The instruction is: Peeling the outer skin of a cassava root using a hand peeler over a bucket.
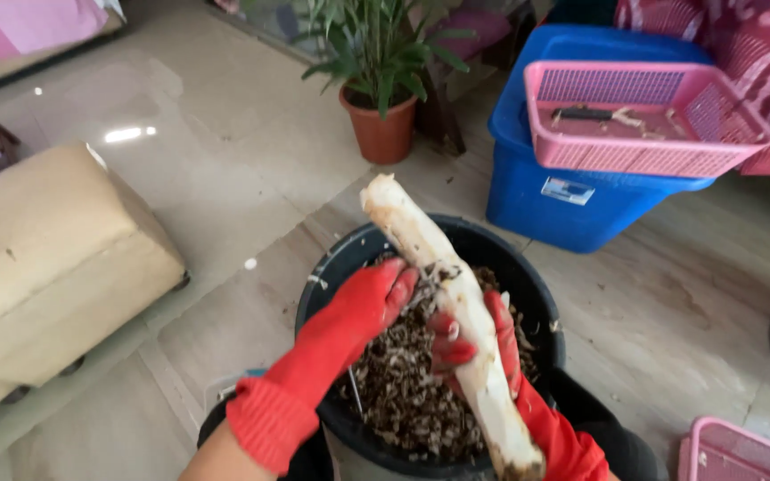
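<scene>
Both my hands wear red gloves. My right hand point(479, 343) grips the middle of a long, pale, peeled root point(443, 294) that slants from lower right to upper left. My left hand point(363, 307) presses a small blade, barely visible, against the root's left side where peel is coming off. All of this is held over a black bucket point(336, 267) filled with brown and white peelings point(403, 383).
A blue plastic bin point(563, 200) stands at the upper right with a pink basket point(639, 120) on top holding a dark-handled knife. A potted plant point(380, 98) stands behind the bucket. A beige cushion seat point(46, 258) is at left. Another pink basket point(741, 450) shows at bottom right.
</scene>
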